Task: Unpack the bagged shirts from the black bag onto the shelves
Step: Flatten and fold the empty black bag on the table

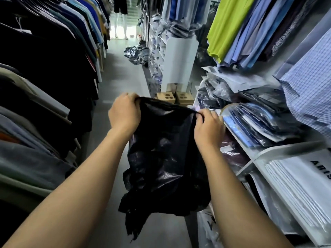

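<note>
A crumpled black plastic bag [164,158] hangs in mid-air over the aisle floor, its top edge stretched between my hands. My left hand [124,112] grips the bag's upper left corner. My right hand [208,125] pinches the upper right corner, close to the shelf edge. The bag hangs limp and what is inside it is hidden. Several bagged shirts [259,120] in clear plastic lie piled on the white shelf [279,151] just right of my right hand. More bagged shirts [232,154] sit in the compartment below.
A rack of hanging dark shirts [44,77] lines the left side of the narrow aisle. Blue, green and checked shirts [250,29] hang above the right shelves. Folded white packs [300,190] fill a lower shelf. Two cardboard boxes [174,97] and another black bag [133,52] lie ahead on the floor.
</note>
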